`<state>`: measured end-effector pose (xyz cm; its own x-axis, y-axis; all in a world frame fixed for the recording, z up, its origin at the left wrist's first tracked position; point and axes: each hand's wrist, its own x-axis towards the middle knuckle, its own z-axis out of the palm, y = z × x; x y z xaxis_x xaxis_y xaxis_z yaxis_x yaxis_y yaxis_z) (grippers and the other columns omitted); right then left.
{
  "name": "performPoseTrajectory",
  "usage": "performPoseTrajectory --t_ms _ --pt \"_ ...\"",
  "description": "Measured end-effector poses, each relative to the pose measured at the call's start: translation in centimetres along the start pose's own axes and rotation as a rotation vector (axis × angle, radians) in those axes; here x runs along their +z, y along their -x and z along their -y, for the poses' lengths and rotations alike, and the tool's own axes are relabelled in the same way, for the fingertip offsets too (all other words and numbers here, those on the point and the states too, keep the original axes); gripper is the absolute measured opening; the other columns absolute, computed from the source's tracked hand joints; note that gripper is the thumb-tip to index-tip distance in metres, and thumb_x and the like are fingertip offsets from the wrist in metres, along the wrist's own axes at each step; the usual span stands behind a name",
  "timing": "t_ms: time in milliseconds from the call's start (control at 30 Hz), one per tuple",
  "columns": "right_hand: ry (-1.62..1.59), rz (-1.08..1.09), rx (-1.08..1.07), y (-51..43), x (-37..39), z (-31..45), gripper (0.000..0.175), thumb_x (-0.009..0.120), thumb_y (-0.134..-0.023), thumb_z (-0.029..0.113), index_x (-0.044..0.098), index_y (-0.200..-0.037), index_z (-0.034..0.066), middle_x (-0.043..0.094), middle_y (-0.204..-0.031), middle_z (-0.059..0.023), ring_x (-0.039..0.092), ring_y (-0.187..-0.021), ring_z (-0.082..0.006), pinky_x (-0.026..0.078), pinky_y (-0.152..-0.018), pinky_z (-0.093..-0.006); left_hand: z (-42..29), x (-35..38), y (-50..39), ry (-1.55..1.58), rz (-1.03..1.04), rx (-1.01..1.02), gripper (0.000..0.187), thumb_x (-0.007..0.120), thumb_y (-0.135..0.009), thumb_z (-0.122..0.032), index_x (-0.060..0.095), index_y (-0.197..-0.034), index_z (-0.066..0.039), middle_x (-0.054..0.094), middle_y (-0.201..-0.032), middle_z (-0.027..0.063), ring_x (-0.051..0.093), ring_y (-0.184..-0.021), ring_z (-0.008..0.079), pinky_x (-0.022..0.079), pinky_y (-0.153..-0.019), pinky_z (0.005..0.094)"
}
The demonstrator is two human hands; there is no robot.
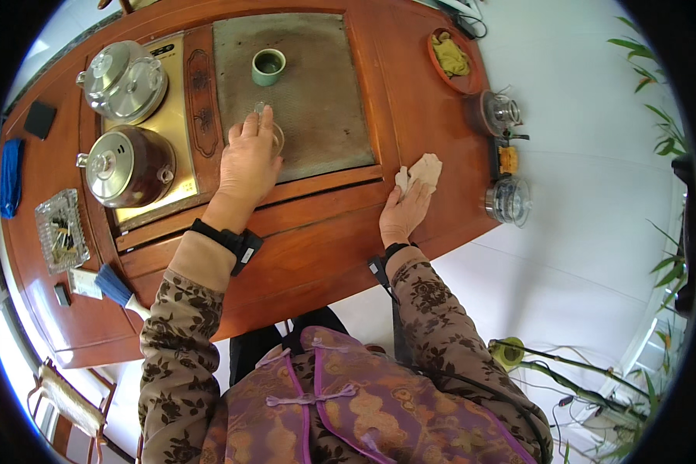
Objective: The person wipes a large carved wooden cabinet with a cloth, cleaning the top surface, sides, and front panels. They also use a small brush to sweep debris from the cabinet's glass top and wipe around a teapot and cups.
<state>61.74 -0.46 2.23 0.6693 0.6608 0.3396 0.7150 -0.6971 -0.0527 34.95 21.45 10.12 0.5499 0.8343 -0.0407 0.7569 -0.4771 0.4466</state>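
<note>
My left hand [250, 151] reaches over the stone tea tray [325, 104]. Its fingers lie around a small clear glass vessel [278, 140], mostly hidden beneath them. Beyond it on the tray stands a green ceramic cup [268, 67] with dark liquid or shadow inside. To the right, my right hand [406, 211] rests on the wooden tabletop [348, 226], its fingers over a crumpled pale cloth [426, 172].
Left of the tray, a glass kettle [124, 81] and a dark-bodied kettle [130, 167] sit on a gold heating panel [185, 188]. Further left are a glass ashtray [62, 232] and a blue-bristled brush [116, 282]. A red dish [470, 81] and glass teaware [507, 201] line the right edge.
</note>
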Motion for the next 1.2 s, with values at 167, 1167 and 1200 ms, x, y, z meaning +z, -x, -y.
performPoseTrajectory --t_ms 167,1167,1200 --pt "-0.041 -0.102 -0.025 -0.3 0.0 0.8 0.051 0.054 -0.093 0.024 0.048 -0.133 -0.0080 0.045 -0.138 -0.0318 0.039 -0.130 -0.0502 0.030 -0.111 -0.0546 0.5 -1.1 0.0 0.075 -0.005 0.090 0.087 0.076 -0.075 -0.013 0.032 -0.149 -0.004 0.046 -0.139 0.0176 0.048 -0.121 0.0397 0.051 -0.096 0.0446" --pt "-0.003 0.108 0.271 -0.9 0.0 3.2 0.056 0.052 -0.096 0.023 0.037 -0.145 0.0011 0.032 -0.151 -0.0268 0.029 -0.139 -0.0485 0.027 -0.114 -0.0552 -23.6 7.4 -16.4 0.159 0.078 0.638 0.082 0.078 -0.073 -0.030 0.044 -0.143 -0.004 0.040 -0.150 0.0156 0.046 -0.130 0.0333 0.049 -0.096 0.0479" --pt "-0.003 0.092 0.249 -0.9 0.1 3.1 0.056 0.052 -0.096 0.023 0.037 -0.145 0.0011 0.031 -0.151 -0.0268 0.029 -0.139 -0.0485 0.027 -0.114 -0.0552 -22.8 6.5 -16.6 0.185 0.048 0.629 0.084 0.079 -0.072 -0.033 0.044 -0.143 -0.005 0.040 -0.150 0.0156 0.043 -0.133 0.0339 0.046 -0.099 0.0496"
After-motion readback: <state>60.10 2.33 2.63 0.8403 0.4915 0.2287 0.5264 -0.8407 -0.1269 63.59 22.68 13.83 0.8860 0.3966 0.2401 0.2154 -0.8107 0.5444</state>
